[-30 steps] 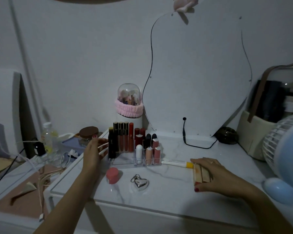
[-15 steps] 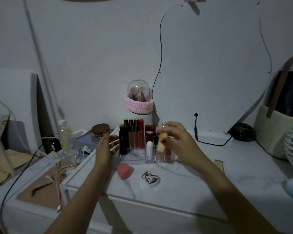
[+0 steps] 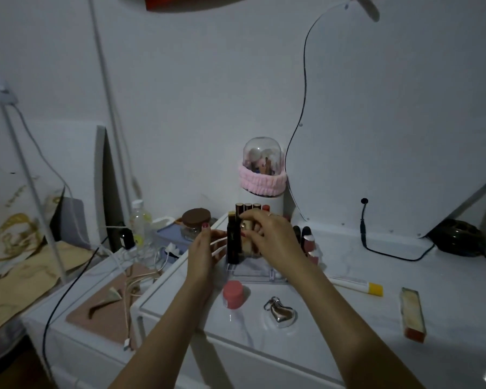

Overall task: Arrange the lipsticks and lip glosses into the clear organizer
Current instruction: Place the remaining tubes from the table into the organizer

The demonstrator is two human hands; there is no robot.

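On table [image 3: 348, 318]: two hands (one organizer [image 3: 253, 272])

The clear organizer [image 3: 253, 273] sits mid-tabletop [image 3: 334, 327] with lipsticks [image 3: 307, 240] standing in it. At its 6 o'clock lie a small jar [image 3: 232, 294] and, to the right, a heart keychain [image 3: 281, 311]. A tube [image 3: 355, 285] lies at 4 o'clock, a box [image 3: 413, 313] beyond it. A domed container [image 3: 262, 167] stands at 12 o'clock.
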